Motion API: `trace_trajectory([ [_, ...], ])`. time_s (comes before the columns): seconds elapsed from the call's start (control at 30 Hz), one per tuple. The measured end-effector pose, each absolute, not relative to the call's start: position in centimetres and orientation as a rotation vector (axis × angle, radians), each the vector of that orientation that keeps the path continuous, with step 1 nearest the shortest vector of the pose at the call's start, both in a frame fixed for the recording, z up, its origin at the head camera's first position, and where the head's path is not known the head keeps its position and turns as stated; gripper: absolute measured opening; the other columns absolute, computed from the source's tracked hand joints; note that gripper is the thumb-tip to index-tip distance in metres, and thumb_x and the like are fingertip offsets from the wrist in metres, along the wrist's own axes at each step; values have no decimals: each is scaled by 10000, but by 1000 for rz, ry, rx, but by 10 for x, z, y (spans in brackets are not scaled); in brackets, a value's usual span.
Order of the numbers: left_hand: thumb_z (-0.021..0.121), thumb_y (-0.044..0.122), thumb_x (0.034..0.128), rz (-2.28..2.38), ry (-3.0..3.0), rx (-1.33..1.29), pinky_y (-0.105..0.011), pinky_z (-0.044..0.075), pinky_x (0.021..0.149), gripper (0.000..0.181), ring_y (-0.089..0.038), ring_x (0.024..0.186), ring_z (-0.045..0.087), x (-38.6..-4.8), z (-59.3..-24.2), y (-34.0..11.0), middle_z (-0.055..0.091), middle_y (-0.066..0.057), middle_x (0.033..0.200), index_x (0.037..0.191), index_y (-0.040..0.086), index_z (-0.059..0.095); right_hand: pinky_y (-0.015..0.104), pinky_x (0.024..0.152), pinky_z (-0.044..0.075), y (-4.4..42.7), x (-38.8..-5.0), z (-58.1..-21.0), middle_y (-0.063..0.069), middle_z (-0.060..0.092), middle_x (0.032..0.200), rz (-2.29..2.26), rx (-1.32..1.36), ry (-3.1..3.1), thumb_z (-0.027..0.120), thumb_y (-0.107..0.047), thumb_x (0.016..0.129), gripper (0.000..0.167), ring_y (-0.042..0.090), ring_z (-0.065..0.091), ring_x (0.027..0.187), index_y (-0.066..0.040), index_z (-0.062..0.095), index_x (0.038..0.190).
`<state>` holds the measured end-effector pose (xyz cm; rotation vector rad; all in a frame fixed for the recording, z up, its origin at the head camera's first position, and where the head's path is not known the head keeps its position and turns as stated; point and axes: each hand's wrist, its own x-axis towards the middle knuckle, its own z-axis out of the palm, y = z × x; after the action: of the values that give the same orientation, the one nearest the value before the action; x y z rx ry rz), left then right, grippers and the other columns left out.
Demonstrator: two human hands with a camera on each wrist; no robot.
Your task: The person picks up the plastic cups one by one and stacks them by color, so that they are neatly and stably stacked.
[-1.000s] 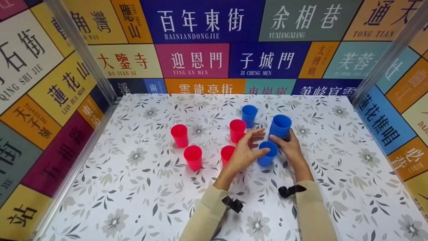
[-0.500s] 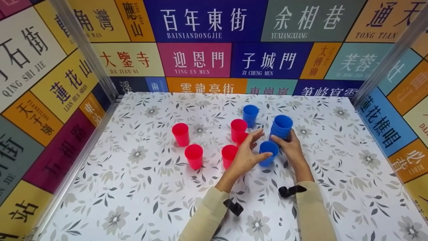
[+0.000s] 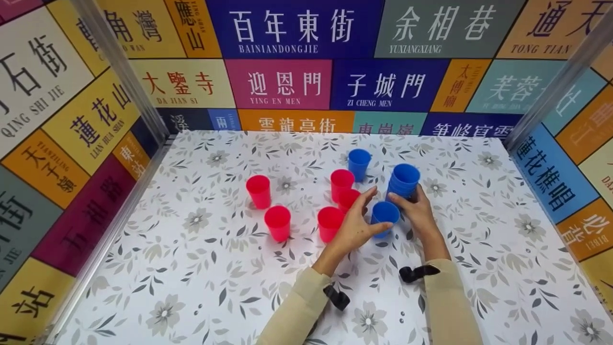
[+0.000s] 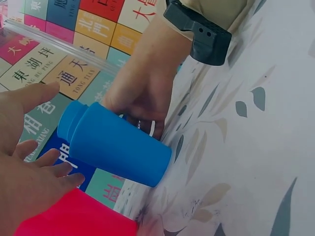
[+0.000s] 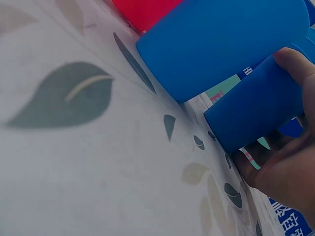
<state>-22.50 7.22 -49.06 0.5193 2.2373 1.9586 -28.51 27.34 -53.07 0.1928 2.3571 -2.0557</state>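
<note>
Since a second ago, the thumb of the left hand (image 3: 354, 231) has dropped lower across the front blue cup (image 3: 384, 213), and the half-hidden red cup (image 3: 347, 200) behind its fingers shows more of its rim.

Well left of the front blue cup stand the rear left red cup (image 3: 258, 192) and the front left red cup (image 3: 278, 224). Nearer on that side come the front middle red cup (image 3: 329, 223), the rear middle red cup (image 3: 342, 185) and the half-hidden one. Next is the left hand, its thumb and fingers spread wide beside the front blue cup; in the left wrist view a gap shows between them. Beyond the cup, slightly left, is the lone blue cup (image 3: 358, 166).

Upright between the two hands, long axis vertical, the front blue cup sits just right of the left palm, so that hand is nearer. It is plain blue, mouth up, tapering to its base. Just beyond and to its right is the blue stack (image 3: 403, 181), several rims showing, gripped by the right hand (image 3: 419, 209) with fingers curled round it and thumb against its side.
</note>
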Motion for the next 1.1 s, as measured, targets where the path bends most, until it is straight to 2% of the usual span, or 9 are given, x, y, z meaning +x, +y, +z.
trace_trajectory([
  [0.3,805,260,848,1849,2293,531,-393,322,1227,893,-217,1518,326,-223,-496,76,356,1,1626,1577,240,290,478,1259,228,274,-284,-531,171,353,1604,-2055,213,2351,753,-356,893,909,326,338,1488,-167,208,1595],
  [0.73,787,271,864,1827,2256,538,-395,308,1236,926,-255,1518,324,-228,-509,79,343,-71,1630,1595,158,231,492,1243,262,273,-286,-532,194,367,1586,-2063,216,2355,760,-334,891,889,342,350,1476,-147,233,1581],
  [1.1,779,295,868,1853,2198,438,-411,331,1224,916,-275,1499,351,-229,-514,81,363,-106,1607,1591,154,233,506,1241,263,272,-285,-531,199,372,1581,-2068,202,2352,754,-329,896,864,346,356,1467,-139,248,1570],
])
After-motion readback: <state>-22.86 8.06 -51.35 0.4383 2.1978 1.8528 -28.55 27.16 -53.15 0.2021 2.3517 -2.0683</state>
